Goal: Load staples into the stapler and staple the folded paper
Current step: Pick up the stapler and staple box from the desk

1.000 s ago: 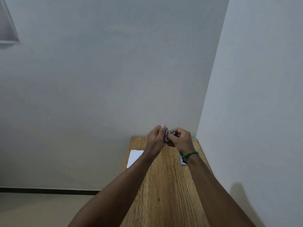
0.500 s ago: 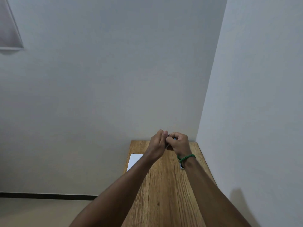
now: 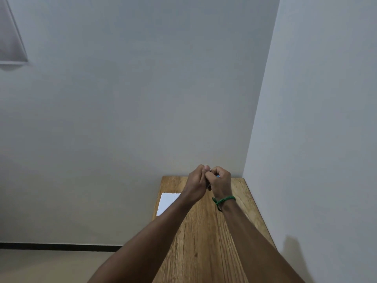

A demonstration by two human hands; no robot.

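My left hand (image 3: 196, 181) and my right hand (image 3: 222, 183) are pressed together above the far end of the wooden table (image 3: 204, 242). Both are closed around a small stapler (image 3: 218, 176). Only a speck of its blue body shows between the right fingers, and the rest is hidden. I cannot make out any staples. The folded white paper (image 3: 166, 202) lies flat at the table's left edge, partly covered by my left forearm. A green thread band (image 3: 224, 200) circles my right wrist.
The narrow table stands in a corner, with a wall (image 3: 316, 160) along its right side and another wall behind its far end. Its left edge drops to the floor (image 3: 51, 266). A framed panel (image 3: 10, 37) hangs at the upper left.
My hands have closed tighter against each other, so the blue and white stapler seen between them a second ago is almost covered. A small item near my right wrist is now hidden.
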